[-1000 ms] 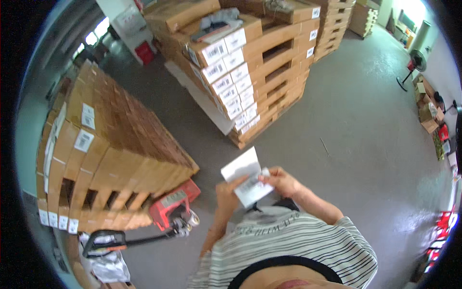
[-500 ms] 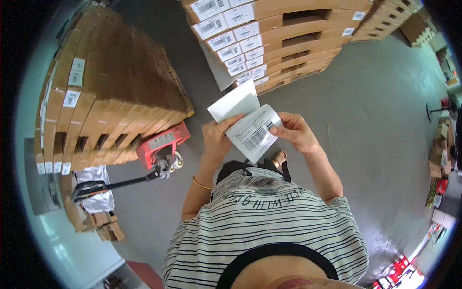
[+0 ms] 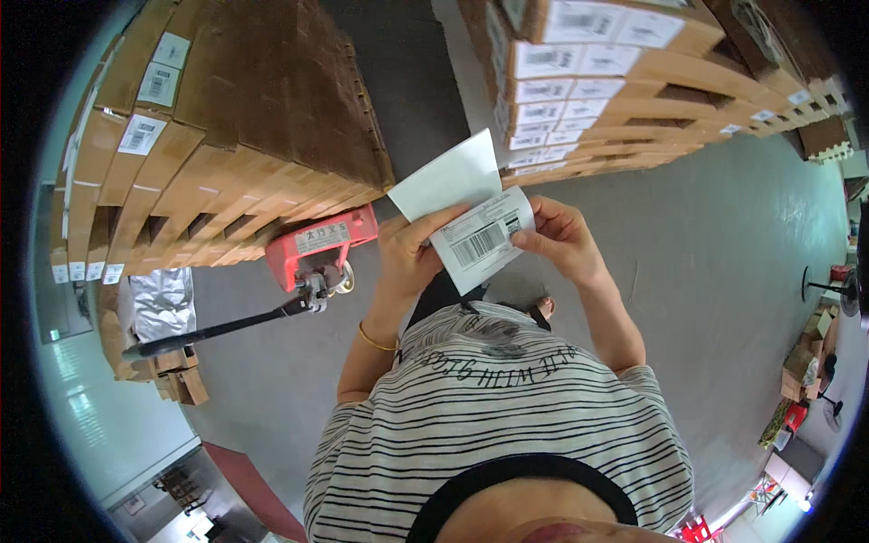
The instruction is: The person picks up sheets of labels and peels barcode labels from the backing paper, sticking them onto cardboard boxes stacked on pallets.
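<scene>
A stack of white barcode labels (image 3: 480, 242) is held in front of my chest between both hands. My left hand (image 3: 415, 252) grips the labels from the left side, its thumb lying across them. From behind that thumb a blank white sheet (image 3: 450, 172) stands out toward the far side. My right hand (image 3: 563, 241) pinches the right edge of the printed label between thumb and fingers. The printed face, with its black bars, is turned up. How many labels lie underneath is hidden.
Flat brown cartons (image 3: 272, 100) are stacked at the left, beside a red pallet jack (image 3: 321, 242) with a black handle. More labelled cartons (image 3: 615, 109) stand ahead to the right. Grey floor (image 3: 706, 262) stretches off to the right, with boxes and a fan (image 3: 846, 291) along its edge.
My view has turned and shifted closer to the carton stacks, which now appear farther right and larger. Both hands keep their hold on the labels; the printed label lies a little flatter.
</scene>
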